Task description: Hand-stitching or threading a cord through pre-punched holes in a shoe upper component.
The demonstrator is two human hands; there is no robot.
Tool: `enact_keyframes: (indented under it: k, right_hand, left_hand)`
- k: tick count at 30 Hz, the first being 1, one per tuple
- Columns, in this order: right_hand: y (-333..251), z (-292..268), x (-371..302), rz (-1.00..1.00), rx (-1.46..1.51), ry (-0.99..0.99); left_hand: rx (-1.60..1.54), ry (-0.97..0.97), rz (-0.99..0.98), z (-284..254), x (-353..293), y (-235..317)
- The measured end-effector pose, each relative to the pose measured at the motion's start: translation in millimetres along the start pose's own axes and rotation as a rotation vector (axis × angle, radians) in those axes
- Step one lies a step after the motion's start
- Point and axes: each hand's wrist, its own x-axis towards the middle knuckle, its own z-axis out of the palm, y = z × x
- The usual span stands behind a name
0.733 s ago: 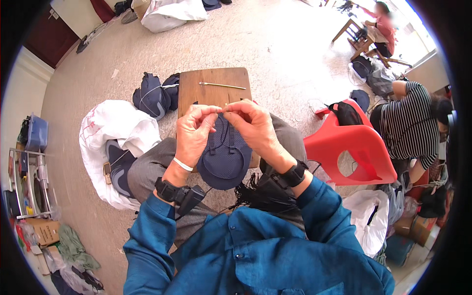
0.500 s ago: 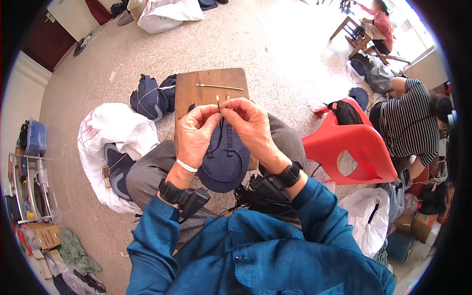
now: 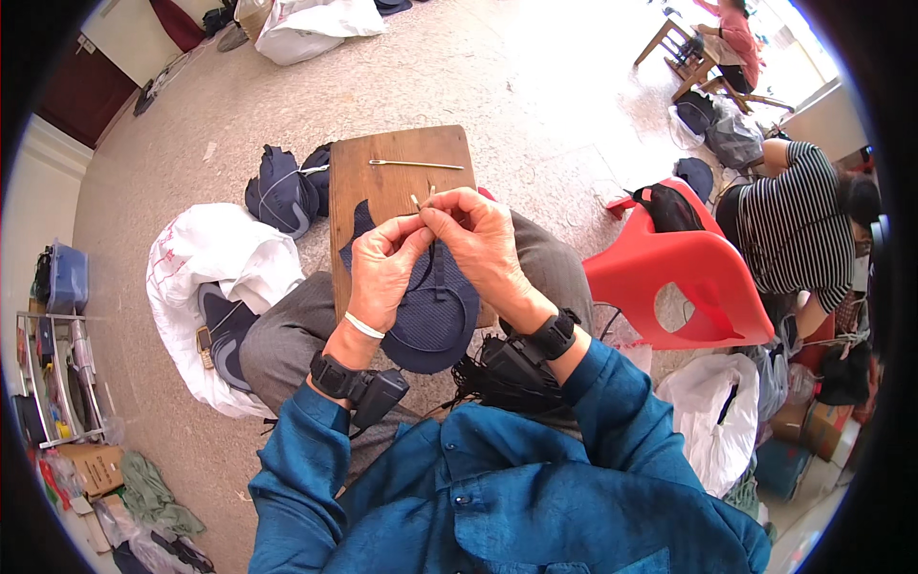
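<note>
Left hand (image 3: 384, 273) and right hand (image 3: 475, 239) pinch what seems a black shoelace (image 3: 431, 256), its pale tips (image 3: 415, 202) now exposed side by side.

Floor (image 3: 535, 105) pale, speckled. White wall (image 3: 57, 196) on left, metal shelf (image 3: 92, 383) beside it. Dark brown door (image 3: 84, 86) far left, red curtain (image 3: 182, 21) near. Wooden table (image 3: 392, 184) in middle, red chair (image 3: 626, 277) at right. Bright light (image 3: 801, 55), far top right.

Needle (image 3: 417, 165) on stool (image 3: 397, 187), beyond fabric (image 3: 430, 330)
</note>
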Motion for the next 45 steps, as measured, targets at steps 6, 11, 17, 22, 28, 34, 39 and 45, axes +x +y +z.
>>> enact_keyframes:
  k: [6,11,17,22,28,34,39,45]
  right_hand:
    - [1.0,-3.7,12.4,0.000,0.030,-0.025]
    - [62.7,-2.4,54.3,-0.521,-0.386,-0.277]
    - [93.2,-10.4,46.1,-0.624,-0.833,-0.481]
    - [90.2,-2.8,41.9,-0.635,-0.891,-0.441]
    - [90.9,-5.6,41.6,-0.641,-0.866,-0.408]
    - [36.5,-1.9,4.1,0.001,-0.122,-0.459]
    - [19.4,8.7,-35.1,0.056,0.069,-0.450]
    - [4.9,15.0,-26.2,0.252,0.328,-0.462]
  left_hand:
    - [0.011,-0.022,0.039,-5.5,-3.6,-1.0]
    - [-0.137,-0.028,-0.038,-3.5,-11.3,5.2]
    - [-0.318,-0.049,-0.171,-2.6,-62.4,8.4]
    - [-0.310,-0.008,-0.420,-6.4,-131.9,-2.4]
    - [-0.065,0.082,-0.296,-18.5,-110.1,7.8]
    - [0.085,0.222,0.091,-21.6,-62.1,-6.0]
    - [-0.032,0.172,0.090,-17.9,-38.1,0.6]
    - [-0.086,0.108,0.189,-21.5,-22.3,2.8]
